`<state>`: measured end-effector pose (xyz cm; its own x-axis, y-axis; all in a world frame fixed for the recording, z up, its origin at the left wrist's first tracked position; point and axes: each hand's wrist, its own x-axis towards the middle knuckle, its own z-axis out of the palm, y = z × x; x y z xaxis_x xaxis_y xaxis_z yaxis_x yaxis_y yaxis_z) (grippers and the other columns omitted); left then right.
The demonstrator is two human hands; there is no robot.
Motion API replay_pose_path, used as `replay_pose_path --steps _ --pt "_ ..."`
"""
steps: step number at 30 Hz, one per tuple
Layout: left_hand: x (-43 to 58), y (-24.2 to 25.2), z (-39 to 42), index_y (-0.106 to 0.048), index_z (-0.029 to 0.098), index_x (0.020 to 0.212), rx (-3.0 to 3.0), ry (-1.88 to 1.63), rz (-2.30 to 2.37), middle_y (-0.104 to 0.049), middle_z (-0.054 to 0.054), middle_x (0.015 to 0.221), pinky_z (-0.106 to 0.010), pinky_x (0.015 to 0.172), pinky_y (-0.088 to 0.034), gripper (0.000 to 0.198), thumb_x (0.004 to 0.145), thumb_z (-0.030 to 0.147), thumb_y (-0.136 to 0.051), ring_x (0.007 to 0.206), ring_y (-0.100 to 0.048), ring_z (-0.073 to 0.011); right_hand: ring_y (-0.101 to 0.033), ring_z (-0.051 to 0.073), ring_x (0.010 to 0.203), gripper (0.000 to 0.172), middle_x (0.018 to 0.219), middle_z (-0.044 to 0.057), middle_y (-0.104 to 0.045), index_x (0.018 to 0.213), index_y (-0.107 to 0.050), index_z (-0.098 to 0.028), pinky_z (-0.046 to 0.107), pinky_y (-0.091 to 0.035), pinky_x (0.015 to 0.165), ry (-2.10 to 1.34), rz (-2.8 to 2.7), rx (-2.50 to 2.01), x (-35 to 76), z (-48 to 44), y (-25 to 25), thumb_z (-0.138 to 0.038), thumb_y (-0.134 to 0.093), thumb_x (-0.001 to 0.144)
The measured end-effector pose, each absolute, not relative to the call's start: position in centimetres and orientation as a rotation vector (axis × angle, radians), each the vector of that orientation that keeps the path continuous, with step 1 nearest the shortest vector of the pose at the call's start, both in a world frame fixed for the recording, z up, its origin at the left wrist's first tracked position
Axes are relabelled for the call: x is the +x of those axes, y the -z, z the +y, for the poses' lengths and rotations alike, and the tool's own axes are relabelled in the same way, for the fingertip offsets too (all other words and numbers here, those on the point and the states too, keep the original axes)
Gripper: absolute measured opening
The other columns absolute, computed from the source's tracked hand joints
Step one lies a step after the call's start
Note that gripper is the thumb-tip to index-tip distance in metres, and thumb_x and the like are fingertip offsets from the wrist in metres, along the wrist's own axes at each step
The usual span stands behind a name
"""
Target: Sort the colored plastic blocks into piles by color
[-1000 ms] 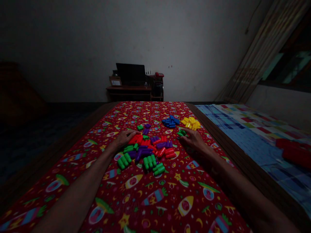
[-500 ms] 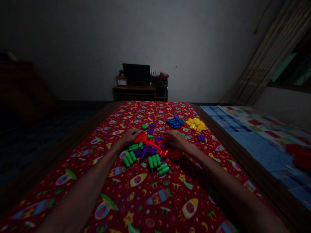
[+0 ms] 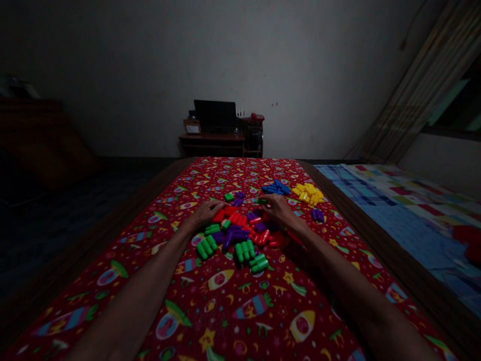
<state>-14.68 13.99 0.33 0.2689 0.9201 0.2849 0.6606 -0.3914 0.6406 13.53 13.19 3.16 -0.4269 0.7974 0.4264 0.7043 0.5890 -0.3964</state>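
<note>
A mixed pile of red pieces (image 3: pixel 237 218), purple pieces (image 3: pixel 236 234) and green pieces (image 3: pixel 245 250) lies on the red patterned cloth (image 3: pixel 225 311). At the pile's left edge my left hand (image 3: pixel 206 211) rests by the red pieces, its fingers partly hidden; whether it grips one is unclear. My right hand (image 3: pixel 277 208) is over the pile's right side, fingers closed around a green piece (image 3: pixel 263 201). Blue pieces (image 3: pixel 276 187) and yellow pieces (image 3: pixel 308 194) form separate heaps behind it. A purple piece (image 3: pixel 317 215) lies to its right.
A small green piece (image 3: pixel 229 197) and purple pieces (image 3: pixel 238 199) lie behind the main pile. A desk with a monitor (image 3: pixel 215 116) stands at the wall. Beyond the table's right edge is a bed with a checkered cover (image 3: pixel 361 200).
My right hand has lifted slightly away from the red and purple pieces, and a green piece now shows at its fingertips. The whole view has shifted a little.
</note>
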Motion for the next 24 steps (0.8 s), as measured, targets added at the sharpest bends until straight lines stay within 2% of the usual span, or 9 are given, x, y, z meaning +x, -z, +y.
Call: replay_pose_path --steps 7,10,13,18,22,24 --pt "-14.8 -0.1 14.3 -0.077 0.018 0.092 2.137 -0.895 1.436 -0.075 -0.007 0.101 -0.034 0.088 -0.05 0.062 0.077 0.067 -0.042 0.094 -0.067 -0.0269 -0.067 0.02 0.075 0.027 0.086 0.009 -0.075 0.1 -0.074 -0.014 0.026 -0.047 0.07 -0.15 -2.144 -1.489 20.5 12.8 -2.3 -0.018 -0.054 0.083" --pt "-14.9 -0.2 14.3 -0.077 0.018 0.09 2.134 -0.895 1.445 -0.075 -0.007 0.1 -0.034 0.086 -0.051 0.061 0.076 0.067 -0.043 0.094 -0.067 -0.0275 -0.067 0.02 0.075 0.028 0.084 0.009 -0.074 0.096 -0.074 -0.014 0.028 -0.047 0.072 -0.136 -2.097 -1.373 20.2 12.4 -2.1 -0.025 -0.05 0.088" --pt "-14.8 -0.2 14.2 -0.076 0.017 0.089 2.139 -0.884 1.455 -0.075 -0.009 0.1 -0.035 0.086 -0.052 0.061 0.076 0.066 -0.043 0.094 -0.068 -0.0282 -0.067 0.021 0.083 0.027 0.091 0.011 -0.073 0.096 -0.073 -0.015 0.029 -0.047 0.076 -0.121 -2.04 -1.232 18.1 11.1 -3.0 -0.027 -0.049 0.089" --pt "-14.7 -0.2 14.1 -0.076 0.016 0.095 2.132 -0.891 1.459 -0.074 -0.009 0.104 -0.035 0.089 -0.051 0.061 0.077 0.064 -0.042 0.098 -0.067 -0.0276 -0.062 0.014 0.073 0.023 0.087 0.005 -0.072 0.1 -0.07 -0.017 0.024 -0.044 0.068 -0.429 -2.553 -0.707 12.9 5.8 -4.8 -0.028 -0.051 0.092" --pt "-14.6 -0.1 14.2 -0.076 0.016 0.095 2.129 -0.9 1.465 -0.075 -0.009 0.104 -0.035 0.091 -0.05 0.064 0.077 0.067 -0.041 0.1 -0.066 -0.0273 -0.058 0.02 0.095 0.021 0.102 0.012 -0.067 0.109 -0.065 -0.015 0.03 -0.044 0.08 -0.254 -2.787 -0.57 10.4 2.2 -4.6 -0.021 -0.057 0.09" --pt "-14.7 0.0 14.3 -0.076 0.016 0.094 2.13 -0.901 1.468 -0.074 -0.009 0.104 -0.035 0.092 -0.05 0.064 0.076 0.068 -0.041 0.099 -0.066 -0.0275 -0.057 0.02 0.097 0.02 0.102 0.013 -0.066 0.107 -0.064 -0.015 0.031 -0.044 0.081 -0.213 -2.813 -0.566 10.2 1.8 -4.4 -0.013 -0.054 0.089"
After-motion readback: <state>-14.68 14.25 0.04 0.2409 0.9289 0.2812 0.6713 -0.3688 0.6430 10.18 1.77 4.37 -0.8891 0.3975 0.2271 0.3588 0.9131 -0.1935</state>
